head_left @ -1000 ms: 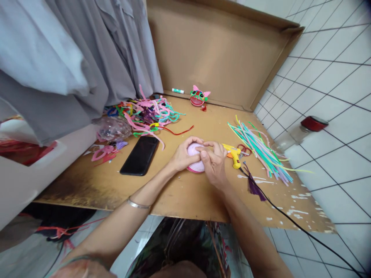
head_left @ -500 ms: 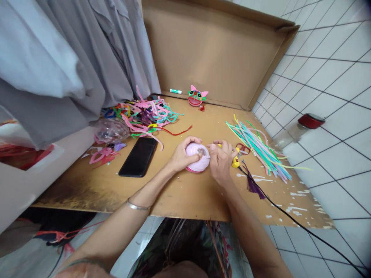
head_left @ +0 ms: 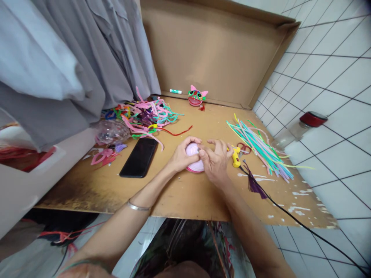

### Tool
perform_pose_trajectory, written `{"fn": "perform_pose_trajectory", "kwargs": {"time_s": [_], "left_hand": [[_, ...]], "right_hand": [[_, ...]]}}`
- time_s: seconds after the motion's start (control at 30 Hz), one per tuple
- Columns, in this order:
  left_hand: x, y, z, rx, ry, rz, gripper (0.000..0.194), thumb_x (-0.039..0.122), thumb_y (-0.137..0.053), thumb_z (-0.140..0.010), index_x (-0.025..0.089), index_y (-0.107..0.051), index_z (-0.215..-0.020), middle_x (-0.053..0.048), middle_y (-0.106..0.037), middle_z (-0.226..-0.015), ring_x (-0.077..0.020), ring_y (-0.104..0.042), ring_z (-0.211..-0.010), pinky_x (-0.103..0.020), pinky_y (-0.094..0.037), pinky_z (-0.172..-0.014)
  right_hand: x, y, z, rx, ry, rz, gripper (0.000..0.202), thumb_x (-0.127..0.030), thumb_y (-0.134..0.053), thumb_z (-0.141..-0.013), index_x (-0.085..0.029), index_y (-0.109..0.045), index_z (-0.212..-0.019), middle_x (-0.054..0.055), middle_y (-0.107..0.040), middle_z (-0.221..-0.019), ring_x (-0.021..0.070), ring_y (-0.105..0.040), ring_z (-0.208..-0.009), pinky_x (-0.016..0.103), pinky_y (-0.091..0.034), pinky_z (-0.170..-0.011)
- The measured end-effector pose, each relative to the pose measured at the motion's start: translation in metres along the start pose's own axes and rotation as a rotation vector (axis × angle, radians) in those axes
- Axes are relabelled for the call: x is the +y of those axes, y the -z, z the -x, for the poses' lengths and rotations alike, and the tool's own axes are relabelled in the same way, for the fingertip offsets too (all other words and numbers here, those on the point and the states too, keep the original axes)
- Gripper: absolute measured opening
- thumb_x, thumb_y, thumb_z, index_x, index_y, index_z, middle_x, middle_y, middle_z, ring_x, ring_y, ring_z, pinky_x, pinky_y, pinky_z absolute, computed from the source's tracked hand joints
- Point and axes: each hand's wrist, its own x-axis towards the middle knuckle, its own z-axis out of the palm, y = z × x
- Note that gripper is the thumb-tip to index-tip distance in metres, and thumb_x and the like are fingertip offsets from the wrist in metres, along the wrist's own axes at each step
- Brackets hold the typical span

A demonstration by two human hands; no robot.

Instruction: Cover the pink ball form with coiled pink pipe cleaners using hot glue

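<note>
A pale lilac, coiled round piece (head_left: pixel 192 150) with a deep pink lower edge sits just above or on the table, between both hands. My left hand (head_left: pixel 183 155) is wrapped round its left side, thumb across the front and fingers over the top. Over its right side comes my right hand (head_left: pixel 217 160), thumb and index finger close together against the surface; anything tiny between them is hidden. A small dark spot shows on the piece by those fingertips. Beyond my right hand lies a yellow glue gun (head_left: pixel 236 157), partly covered, with red-handled scissors (head_left: pixel 245 148) behind it.
Coloured pipe cleaners (head_left: pixel 261 148) and a purple tassel (head_left: pixel 255 187) lie right, near a black cord (head_left: pixel 290 216). A jar with a red lid (head_left: pixel 313 119) stands by the tiles. Left are a phone (head_left: pixel 139 158) and a tangled heap (head_left: pixel 153 112); a lion-head figure (head_left: pixel 196 96) sits behind.
My right hand has moved left and onto the lilac piece, covering its right side and most of the dark spot. My left hand keeps its hold.
</note>
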Motion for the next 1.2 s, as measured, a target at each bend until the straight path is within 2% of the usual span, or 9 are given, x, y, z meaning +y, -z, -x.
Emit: {"fn": "perform_pose_trajectory", "kwargs": {"time_s": [0.17, 0.37, 0.5, 0.83, 1.03, 1.2], "left_hand": [[-0.001, 0.0005, 0.0001, -0.006, -0.02, 0.005, 0.041, 0.038, -0.074, -0.066, 0.018, -0.058, -0.098, -0.007, -0.066, -0.104, -0.0213, -0.063, -0.098, -0.035, -0.049, -0.093], [0.0004, 0.0005, -0.0002, -0.006, 0.016, -0.012, 0.038, 0.029, -0.071, -0.065, 0.018, -0.057, -0.098, -0.007, -0.066, -0.109, -0.0222, -0.062, -0.102, -0.036, -0.049, -0.094], [-0.0012, 0.0007, -0.0006, -0.01, 0.017, -0.024, 0.038, 0.031, -0.072, -0.066, 0.018, -0.058, -0.099, -0.008, -0.067, -0.111, -0.0226, -0.063, -0.102, -0.037, -0.049, -0.095], [0.0027, 0.0003, -0.0003, -0.03, -0.02, -0.011, 0.029, 0.034, -0.071, -0.068, 0.018, -0.06, -0.089, -0.007, -0.067, -0.107, -0.0227, -0.063, -0.103, -0.037, -0.048, -0.096], [0.0012, -0.0001, 0.0, -0.019, 0.023, -0.004, 0.034, 0.03, -0.07, -0.066, 0.018, -0.058, -0.095, -0.008, -0.065, -0.111, -0.0222, -0.062, -0.103, -0.036, -0.047, -0.096], [-0.003, -0.0004, 0.0007, -0.004, -0.011, -0.006, 0.044, 0.031, -0.072, -0.065, 0.019, -0.055, -0.105, -0.007, -0.063, -0.109, -0.0206, -0.06, -0.101, -0.036, -0.047, -0.095]], "right_hand": [[-0.0026, 0.0035, -0.0007, -0.031, 0.079, -0.132, 0.044, -0.041, -0.032, -0.103, -0.031, -0.075, -0.103, 0.006, -0.063, -0.115, 0.0227, -0.052, -0.111, 0.046, -0.028, -0.102], [0.0018, 0.0091, -0.0028, 0.054, 0.006, -0.208, 0.052, -0.042, -0.025, -0.104, -0.026, -0.075, -0.103, 0.009, -0.063, -0.112, 0.0229, -0.055, -0.11, 0.044, -0.032, -0.098], [0.0008, 0.0079, -0.0023, 0.053, 0.039, -0.186, 0.051, -0.042, -0.027, -0.103, -0.027, -0.076, -0.097, 0.008, -0.063, -0.112, 0.0233, -0.055, -0.11, 0.046, -0.031, -0.098], [-0.0025, 0.0048, -0.0026, -0.002, 0.085, -0.114, 0.047, -0.04, -0.028, -0.103, -0.026, -0.073, -0.097, 0.008, -0.063, -0.113, 0.0226, -0.053, -0.109, 0.045, -0.029, -0.1], [-0.0007, 0.0065, -0.0021, 0.033, 0.01, -0.109, 0.049, -0.038, -0.026, -0.103, -0.025, -0.073, -0.104, 0.009, -0.063, -0.113, 0.0229, -0.054, -0.111, 0.045, -0.029, -0.1], [0.0039, 0.0028, -0.0013, 0.012, -0.078, -0.051, 0.049, -0.037, -0.028, -0.103, -0.023, -0.074, -0.095, 0.01, -0.064, -0.109, 0.0253, -0.054, -0.11, 0.048, -0.028, -0.099]]}}
